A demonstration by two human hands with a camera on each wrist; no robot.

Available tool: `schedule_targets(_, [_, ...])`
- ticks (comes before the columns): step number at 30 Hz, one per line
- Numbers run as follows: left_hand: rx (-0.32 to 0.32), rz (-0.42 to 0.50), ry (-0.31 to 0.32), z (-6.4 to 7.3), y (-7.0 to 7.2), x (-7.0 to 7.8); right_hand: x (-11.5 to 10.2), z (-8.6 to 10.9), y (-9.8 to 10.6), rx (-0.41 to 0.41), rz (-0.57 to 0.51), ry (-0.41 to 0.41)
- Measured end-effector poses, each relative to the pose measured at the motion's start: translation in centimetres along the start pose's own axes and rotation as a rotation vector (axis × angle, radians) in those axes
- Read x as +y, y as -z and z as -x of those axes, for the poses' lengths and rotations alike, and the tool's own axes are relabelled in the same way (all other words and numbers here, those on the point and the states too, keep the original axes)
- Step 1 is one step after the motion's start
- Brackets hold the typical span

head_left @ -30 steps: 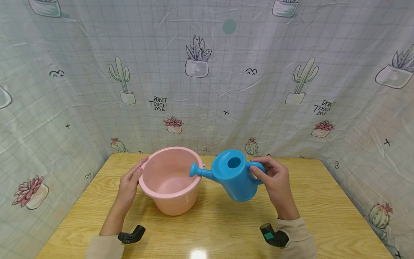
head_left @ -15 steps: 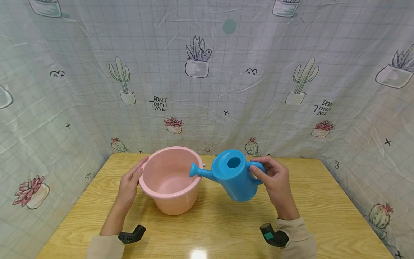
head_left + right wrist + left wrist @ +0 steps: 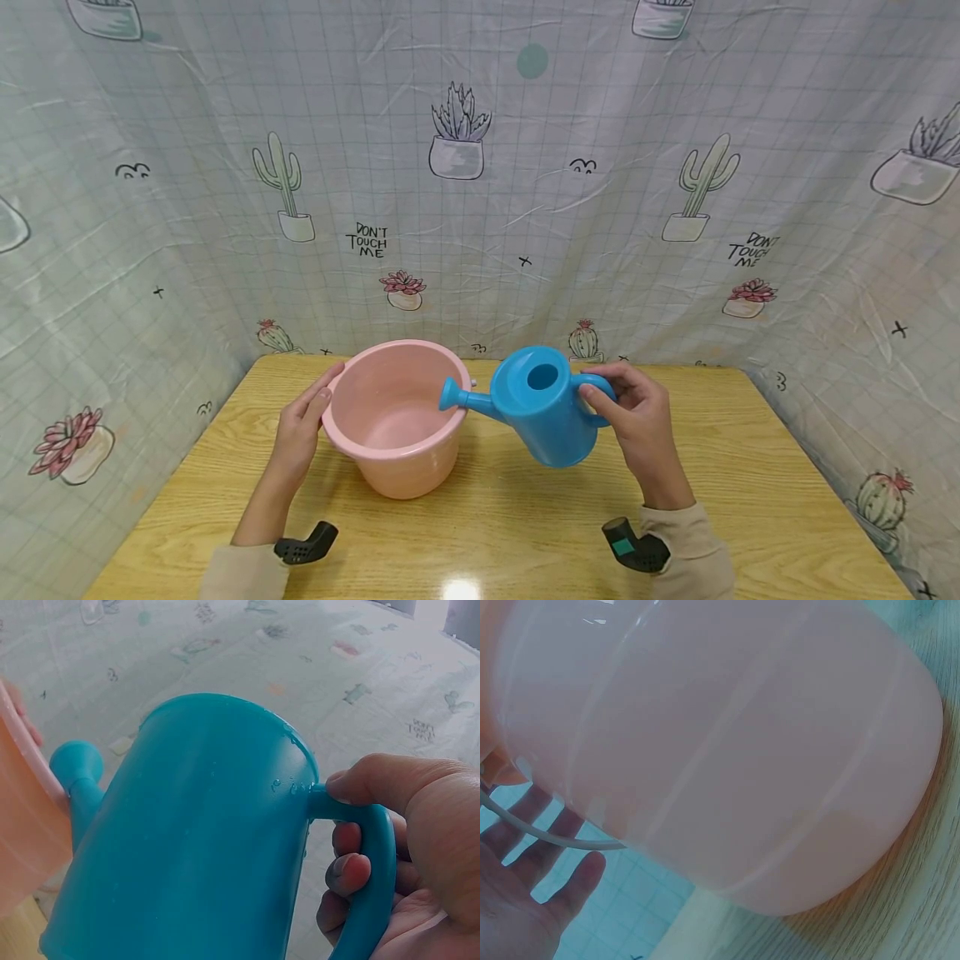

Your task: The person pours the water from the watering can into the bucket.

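Observation:
A pink bucket (image 3: 408, 467) stands on the wooden table. My left hand (image 3: 296, 425) holds its left rim, thumb near the rim's edge; in the left wrist view, spread fingers (image 3: 577, 889) lie against the outer wall, beside a thin grey bail handle (image 3: 562, 840). My right hand (image 3: 645, 425) grips the handle of a blue watering can (image 3: 551, 425), its fingers curled round the loop and the thumb on top. The can leans left, with its spout (image 3: 453, 393) reaching over the bucket's right rim. No stream of water is discernible. Droplets cling to the can near the handle (image 3: 375, 877).
The wooden table (image 3: 480, 546) extends around both things. A cloth printed with cactus pots (image 3: 480, 275) hangs behind and at both sides. Black wrist devices (image 3: 303, 546) are strapped over the beige sleeves (image 3: 243, 571).

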State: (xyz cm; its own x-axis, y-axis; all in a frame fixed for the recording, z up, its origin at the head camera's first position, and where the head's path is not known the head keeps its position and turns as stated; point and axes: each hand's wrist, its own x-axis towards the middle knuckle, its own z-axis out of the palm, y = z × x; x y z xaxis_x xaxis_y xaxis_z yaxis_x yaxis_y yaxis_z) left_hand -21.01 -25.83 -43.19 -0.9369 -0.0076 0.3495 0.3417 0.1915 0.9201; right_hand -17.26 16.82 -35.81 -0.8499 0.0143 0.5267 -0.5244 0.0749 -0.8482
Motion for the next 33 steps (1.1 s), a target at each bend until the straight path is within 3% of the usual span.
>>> schedule_targets(33, [0.015, -0.003, 0.038, -0.02, -0.03, -0.03, -0.05, -0.06, -0.03, 0.023, -0.003, -0.038])
